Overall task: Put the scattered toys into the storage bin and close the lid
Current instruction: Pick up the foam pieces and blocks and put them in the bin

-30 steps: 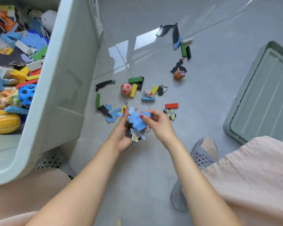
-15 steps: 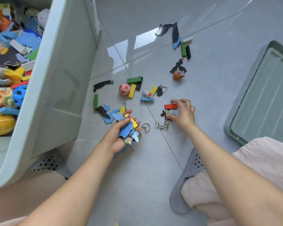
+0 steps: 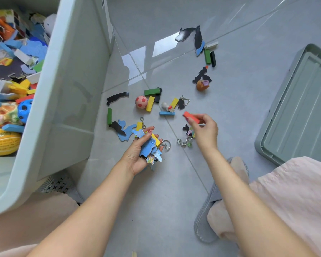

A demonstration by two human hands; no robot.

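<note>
Your left hand cups a heaped stack of blue puzzle pieces; your right hand's fingers pinch a red block. Tilt left and pieces may spill before reaching the storage bin at left.

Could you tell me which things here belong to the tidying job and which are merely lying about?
Job:
storage bin
lid
red block pinched by right hand
foam pieces in left hand
pink ball

Lying about:
grey slipper
</note>
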